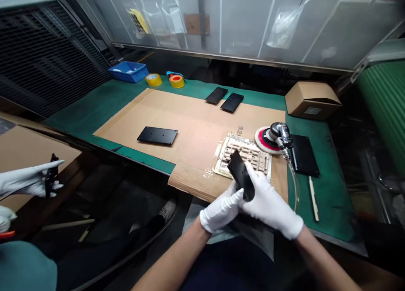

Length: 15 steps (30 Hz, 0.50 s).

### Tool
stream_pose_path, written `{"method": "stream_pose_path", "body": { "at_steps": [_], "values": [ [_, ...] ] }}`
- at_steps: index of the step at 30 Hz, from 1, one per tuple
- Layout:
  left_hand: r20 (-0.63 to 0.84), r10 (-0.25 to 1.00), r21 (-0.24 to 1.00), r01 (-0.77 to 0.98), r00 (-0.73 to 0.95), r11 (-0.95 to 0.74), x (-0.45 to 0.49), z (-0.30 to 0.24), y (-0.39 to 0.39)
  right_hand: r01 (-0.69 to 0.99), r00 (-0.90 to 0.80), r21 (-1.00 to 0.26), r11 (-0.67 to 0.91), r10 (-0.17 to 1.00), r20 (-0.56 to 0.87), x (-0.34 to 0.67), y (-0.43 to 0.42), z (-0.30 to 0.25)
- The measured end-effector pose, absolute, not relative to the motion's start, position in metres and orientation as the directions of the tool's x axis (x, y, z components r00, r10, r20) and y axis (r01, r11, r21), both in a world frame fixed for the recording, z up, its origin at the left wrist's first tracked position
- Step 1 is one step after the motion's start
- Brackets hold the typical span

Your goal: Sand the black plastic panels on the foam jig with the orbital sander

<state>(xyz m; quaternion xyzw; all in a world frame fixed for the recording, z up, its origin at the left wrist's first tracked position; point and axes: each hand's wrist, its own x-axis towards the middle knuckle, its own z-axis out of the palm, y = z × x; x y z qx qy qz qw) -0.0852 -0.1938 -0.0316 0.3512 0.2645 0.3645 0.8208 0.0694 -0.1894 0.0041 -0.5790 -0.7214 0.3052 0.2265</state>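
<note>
Fingers (233,201) of both white-gloved hands close around a black plate (241,175), which stands tilted on edge just above the lap. The left hand (220,209) grips its lower end, and the right hand (268,204) presses flat against the other side, though the plate hides some fingertips. Just past the fingertips lies a beige packing tray (245,156) with rows of raised blocks (it looks plastic-wrapped, but that is hard to be sure of). Beyond it and to the right sit an orbital sander (280,135) with a red-rimmed pad and a black plate (304,155) on a green mat (329,211), near a wooden stick (314,198). Farther ahead, a cardboard sheet (193,126) carries a black plate (157,136), with two more black plates (224,99) at its far edge. Well off to the left, a co-worker's gloved hand (28,181) holds a dark object (52,175).
</note>
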Motion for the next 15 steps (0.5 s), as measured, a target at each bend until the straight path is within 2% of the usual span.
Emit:
{"method": "stream_pose_path", "body": {
  "at_steps": [2,4,5,7,9,11,15],
  "values": [
    [-0.185,0.765,0.845,-0.298,0.617,0.444,-0.098,-0.039,-0.184,0.806,-0.219,-0.564,0.178,0.976,-0.006,0.089,-0.150,-0.007],
    [-0.274,0.768,0.916,-0.086,0.579,0.392,-0.110,-0.041,-0.177,0.897,-0.241,-0.388,0.214,0.970,-0.022,0.110,-0.114,-0.021],
    [-0.290,0.791,0.945,0.031,0.539,0.325,-0.115,-0.041,-0.174,0.913,-0.276,-0.326,0.246,0.960,-0.048,0.119,-0.100,-0.028],
    [-0.191,0.857,0.967,0.242,0.478,0.080,-0.118,-0.041,-0.166,0.905,-0.371,-0.265,0.333,0.923,-0.105,0.126,-0.081,-0.044],
    [-0.016,0.873,0.904,0.381,0.487,-0.196,-0.115,-0.042,-0.152,0.892,-0.422,-0.229,0.389,0.899,-0.116,0.124,-0.075,-0.060],
    [0.106,0.836,0.800,0.453,0.539,-0.394,-0.108,-0.047,-0.130,0.904,-0.409,-0.173,0.391,0.909,-0.084,0.118,-0.077,-0.073],
    [0.139,0.765,0.564,0.585,0.628,-0.583,-0.093,-0.064,-0.084,0.905,-0.417,-0.104,0.413,0.909,-0.016,0.114,-0.090,-0.086]
  ]
}}
